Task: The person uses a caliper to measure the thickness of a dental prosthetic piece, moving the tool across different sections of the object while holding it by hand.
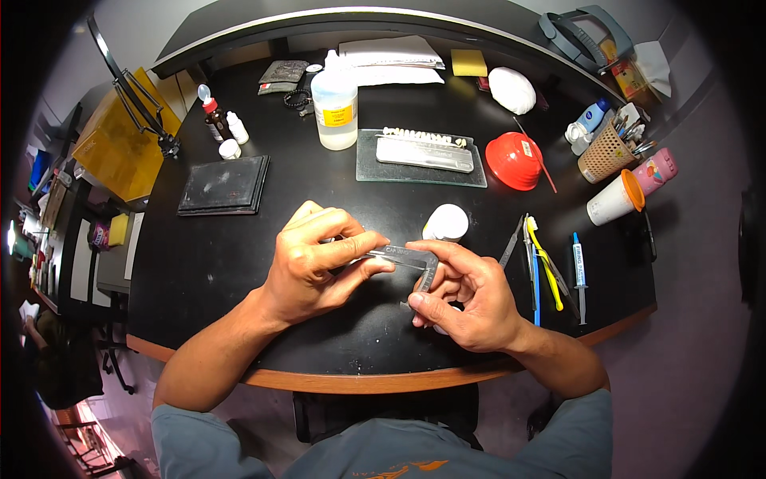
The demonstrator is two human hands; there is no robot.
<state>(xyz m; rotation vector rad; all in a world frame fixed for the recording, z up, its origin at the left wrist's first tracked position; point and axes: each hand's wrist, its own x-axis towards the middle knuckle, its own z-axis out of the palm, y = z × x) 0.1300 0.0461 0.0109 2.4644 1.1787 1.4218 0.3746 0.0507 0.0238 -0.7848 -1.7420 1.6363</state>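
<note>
Both forearms come up over the near edge of the black desk [239, 319]. Left hand [315, 259] closed around one end of a small metal caliper [407, 259], thumb and fingers pinching the beam. Right hand [463, 295] closed on the other end, fingertips at the jaw; whether a small piece sits between them cannot be told. Caliper held just above the desk, between the hands, with a white jar [445, 222] just beyond. Glass slab with a strip of false teeth [423, 152], clear bottle [335, 104] and red bowl [515, 160] farther back; hand tools [542, 263] lie to the right. Judgement: steady work wants wrists braced on the desk, beam level, light thumb pressure.
</note>
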